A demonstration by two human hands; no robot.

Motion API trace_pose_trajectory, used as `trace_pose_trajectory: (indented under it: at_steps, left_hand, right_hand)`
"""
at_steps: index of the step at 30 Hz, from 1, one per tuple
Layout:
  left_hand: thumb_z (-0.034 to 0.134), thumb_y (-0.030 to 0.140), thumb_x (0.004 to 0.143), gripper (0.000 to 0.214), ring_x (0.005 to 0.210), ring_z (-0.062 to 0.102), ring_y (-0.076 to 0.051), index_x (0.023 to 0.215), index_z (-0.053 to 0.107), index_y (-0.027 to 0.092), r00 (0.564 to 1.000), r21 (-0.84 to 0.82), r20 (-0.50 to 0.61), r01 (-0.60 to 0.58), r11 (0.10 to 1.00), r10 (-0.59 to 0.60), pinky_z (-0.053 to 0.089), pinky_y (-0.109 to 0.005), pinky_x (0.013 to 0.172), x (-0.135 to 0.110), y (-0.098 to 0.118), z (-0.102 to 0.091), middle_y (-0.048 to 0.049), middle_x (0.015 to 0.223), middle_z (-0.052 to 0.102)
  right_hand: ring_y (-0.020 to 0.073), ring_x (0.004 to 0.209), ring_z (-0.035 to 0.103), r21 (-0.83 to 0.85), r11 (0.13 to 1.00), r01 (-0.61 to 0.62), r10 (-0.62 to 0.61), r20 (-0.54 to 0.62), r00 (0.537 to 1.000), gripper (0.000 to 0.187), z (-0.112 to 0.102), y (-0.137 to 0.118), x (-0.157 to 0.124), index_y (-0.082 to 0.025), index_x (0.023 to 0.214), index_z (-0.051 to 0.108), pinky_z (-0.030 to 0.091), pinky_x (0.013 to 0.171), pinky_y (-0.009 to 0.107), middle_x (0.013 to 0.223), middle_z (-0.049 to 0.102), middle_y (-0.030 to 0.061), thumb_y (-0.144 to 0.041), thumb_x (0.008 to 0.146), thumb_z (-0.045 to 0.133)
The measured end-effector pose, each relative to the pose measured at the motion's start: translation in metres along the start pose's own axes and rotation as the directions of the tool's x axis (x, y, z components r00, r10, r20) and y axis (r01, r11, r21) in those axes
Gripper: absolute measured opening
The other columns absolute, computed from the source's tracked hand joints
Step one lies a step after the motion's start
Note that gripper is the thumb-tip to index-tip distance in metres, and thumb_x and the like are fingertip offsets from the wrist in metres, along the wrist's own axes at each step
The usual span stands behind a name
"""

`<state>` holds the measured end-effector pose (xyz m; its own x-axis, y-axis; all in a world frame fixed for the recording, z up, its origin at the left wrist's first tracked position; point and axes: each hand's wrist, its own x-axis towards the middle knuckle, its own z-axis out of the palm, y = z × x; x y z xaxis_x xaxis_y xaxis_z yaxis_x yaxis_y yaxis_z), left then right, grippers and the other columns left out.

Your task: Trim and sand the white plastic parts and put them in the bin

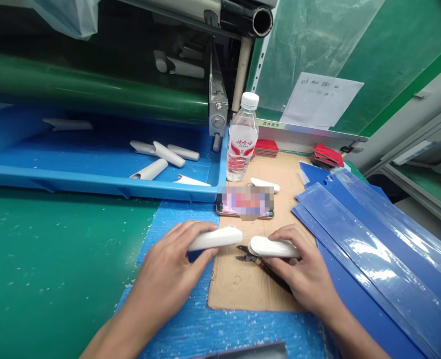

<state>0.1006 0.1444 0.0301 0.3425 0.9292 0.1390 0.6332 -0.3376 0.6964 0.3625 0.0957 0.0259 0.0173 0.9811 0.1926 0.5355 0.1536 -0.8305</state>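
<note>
My left hand [170, 267] pinches a white plastic part [220, 238], long and rounded, between thumb and fingers. A similar white plastic part [270, 247] is gripped in my right hand [304, 271]. The two parts point toward each other with a small gap between their ends. Beneath the right one lies a pair of side cutters [247, 254]; its jaws show, while its dark handles run partly under my right hand. All this is above a piece of brown cardboard [238, 291].
A blue bin [130, 192] with several white parts stands left, under a green conveyor belt [93, 89]. Behind my hands are a phone [227, 207], another white part [267, 185] and a water bottle [242, 137]. Clear plastic strips [373, 259] lie right; red card stacks [327, 155] stand behind.
</note>
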Motion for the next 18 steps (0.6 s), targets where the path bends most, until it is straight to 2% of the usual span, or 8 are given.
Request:
trace_pose_trajectory:
  at_steps: [2, 4, 8, 10, 12, 14, 16, 18]
  left_hand:
    - [0.061, 0.031, 0.094, 0.024, 0.111, 0.059, -0.023, 0.118, 0.058, 0.034, 0.996, 0.024, -0.011, -0.089, 0.996, 0.089, 0.044, -0.034, 0.093, -0.001, -0.003, 0.001, 0.0019, 0.121, 0.065]
    - [0.060, 0.026, 0.095, 0.025, 0.113, 0.058, -0.022, 0.118, 0.056, 0.034, 0.992, 0.039, -0.018, -0.127, 0.991, 0.128, 0.043, -0.035, 0.094, -0.001, -0.004, 0.002, 0.0012, 0.121, 0.064]
    - [0.060, 0.024, 0.095, 0.025, 0.114, 0.057, -0.022, 0.119, 0.055, 0.032, 0.987, 0.056, -0.035, -0.153, 0.987, 0.155, 0.042, -0.035, 0.096, 0.000, -0.002, 0.001, 0.0001, 0.122, 0.063]
    - [0.061, 0.029, 0.095, 0.024, 0.112, 0.058, -0.023, 0.118, 0.056, 0.032, 0.990, 0.049, -0.040, -0.137, 0.989, 0.139, 0.043, -0.034, 0.094, 0.000, 0.000, 0.000, -0.0005, 0.121, 0.064]
    - [0.062, 0.037, 0.095, 0.024, 0.105, 0.061, -0.023, 0.118, 0.057, 0.031, 0.996, 0.028, -0.032, -0.079, 0.997, 0.079, 0.044, -0.033, 0.088, 0.000, 0.002, -0.001, -0.0005, 0.118, 0.066]
    - [0.062, 0.046, 0.094, 0.028, 0.096, 0.063, -0.022, 0.118, 0.059, 0.032, 1.000, 0.006, -0.013, 0.002, 1.000, -0.002, 0.045, -0.031, 0.079, 0.001, 0.005, -0.002, 0.0004, 0.114, 0.069]
    - [0.060, 0.052, 0.094, 0.032, 0.087, 0.063, -0.020, 0.119, 0.060, 0.032, 0.998, -0.006, 0.004, 0.062, 0.998, -0.062, 0.045, -0.029, 0.073, 0.001, 0.008, -0.003, 0.0017, 0.110, 0.070]
    - [0.059, 0.055, 0.094, 0.034, 0.081, 0.063, -0.019, 0.119, 0.060, 0.033, 0.996, -0.009, 0.016, 0.087, 0.996, -0.087, 0.044, -0.029, 0.070, 0.002, 0.009, -0.004, 0.0024, 0.106, 0.071]
  right_hand:
    - [0.0227, 0.092, 0.060, -0.005, 0.997, 0.076, -0.076, -0.041, 0.996, 0.016, 0.001, 0.001, -0.002, -0.026, 0.100, 0.066, 0.047, 0.076, 0.032, 0.099, 0.058, 0.0044, -0.017, 0.088, 0.072]
    - [0.0213, 0.090, 0.059, -0.005, 0.991, 0.136, -0.136, -0.070, 0.988, 0.017, 0.002, 0.001, -0.004, -0.027, 0.099, 0.065, 0.047, 0.073, 0.031, 0.100, 0.055, 0.0043, -0.013, 0.089, 0.069]
    - [0.0207, 0.089, 0.058, 0.009, 0.977, 0.215, -0.213, -0.114, 0.970, 0.020, 0.002, 0.001, -0.008, -0.028, 0.101, 0.065, 0.048, 0.073, 0.032, 0.103, 0.053, 0.0050, -0.010, 0.090, 0.066]
    - [0.0229, 0.094, 0.059, 0.061, 0.977, 0.204, -0.195, -0.127, 0.973, 0.018, 0.000, 0.000, -0.008, -0.027, 0.101, 0.065, 0.049, 0.076, 0.034, 0.103, 0.055, 0.0058, -0.014, 0.089, 0.070]
    - [0.0240, 0.094, 0.060, 0.148, 0.985, 0.091, -0.082, -0.067, 0.994, 0.018, -0.002, -0.002, -0.007, -0.025, 0.103, 0.066, 0.049, 0.077, 0.034, 0.101, 0.061, 0.0063, -0.024, 0.088, 0.075]
    - [0.0206, 0.079, 0.060, 0.249, 0.962, -0.107, 0.092, 0.073, 0.993, 0.023, -0.003, -0.003, -0.006, -0.022, 0.106, 0.067, 0.048, 0.067, 0.030, 0.090, 0.064, 0.0050, -0.037, 0.090, 0.073]
    - [0.0149, 0.062, 0.054, 0.358, 0.888, -0.288, 0.226, 0.204, 0.953, 0.030, -0.004, -0.002, -0.005, -0.019, 0.105, 0.067, 0.041, 0.053, 0.024, 0.079, 0.064, 0.0029, -0.047, 0.096, 0.064]
    - [0.0115, 0.052, 0.049, 0.491, 0.776, -0.396, 0.290, 0.279, 0.915, 0.037, -0.004, -0.001, -0.005, -0.016, 0.100, 0.067, 0.035, 0.044, 0.020, 0.072, 0.063, 0.0025, -0.052, 0.098, 0.058]
